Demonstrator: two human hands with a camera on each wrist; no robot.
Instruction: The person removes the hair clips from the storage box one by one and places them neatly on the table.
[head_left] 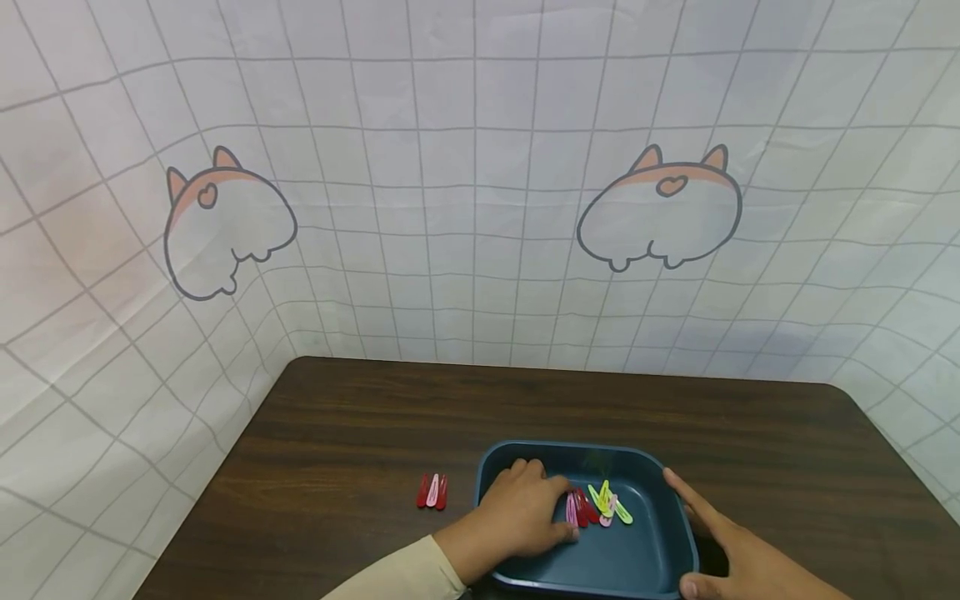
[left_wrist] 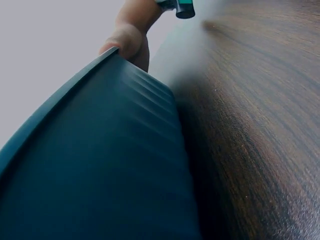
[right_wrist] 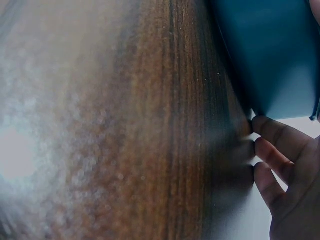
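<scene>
A dark teal tray (head_left: 660,487), shallow with rounded corners and a raised rim, sits on the dark wood table (head_left: 360,433) near its front edge. Inside lies a loose cluster of snap hair clips (head_left: 596,504) in pink, red and yellow-green. Three more clips (head_left: 432,492), red and pink, lie side by side on the table just left of the tray. Bare table surface extends behind the tray and to both sides.

The left hand (head_left: 525,517) reaches over the tray's left rim, fingers curled down onto the nearest pink and red clips; whether it pinches one cannot be told. The right hand (head_left: 738,550) rests along the tray's right outer wall, fingers straight and relaxed, touching the rim
</scene>
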